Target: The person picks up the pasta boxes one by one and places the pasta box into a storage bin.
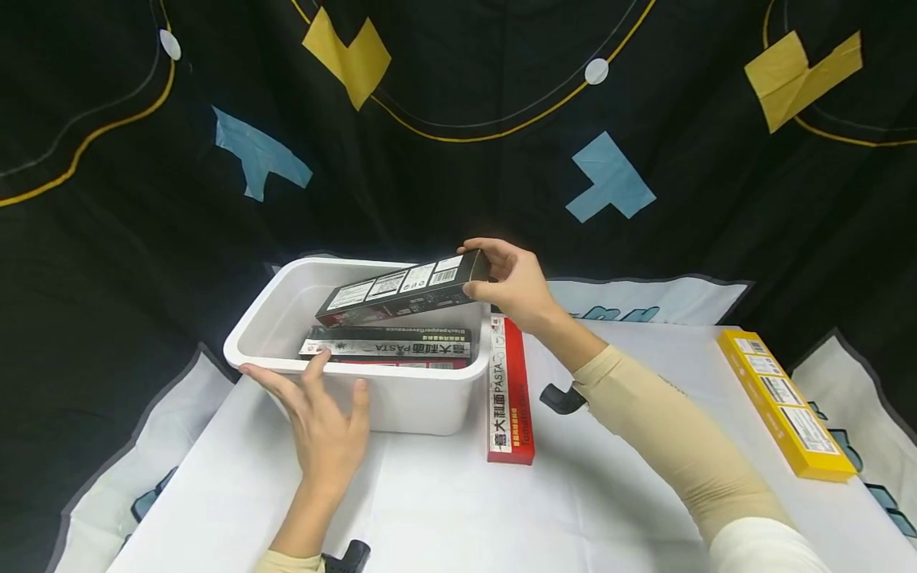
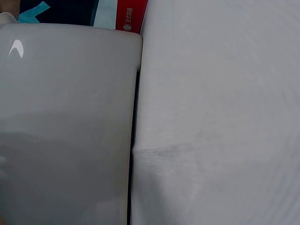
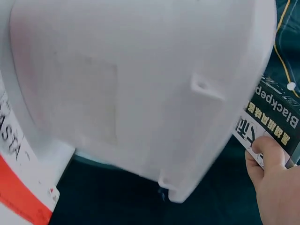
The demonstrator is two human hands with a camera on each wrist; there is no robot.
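Observation:
My right hand [image 1: 519, 286] pinches one end of a black pasta box [image 1: 401, 288], thumb on the near side. The box slants down to the left over the opening of a white plastic bin [image 1: 423, 406]. In the right wrist view, the same box [image 3: 276, 112] shows "Blackpep" lettering, partly hidden by my thumb. Inside the bin lie another black-and-white pasta box [image 1: 387, 342] and a red one [image 1: 408, 364] on edge. My left hand [image 1: 325, 434] rests against the bin's near wall with spread fingers, fingertips at the rim.
A red-and-white pasta box [image 1: 510, 398] lies just right of the bin on the white-covered table [image 1: 458, 509]. Toward the right edge lies a yellow box [image 1: 784, 406]. Behind everything hangs a black cloth [image 1: 458, 191] with taped shapes.

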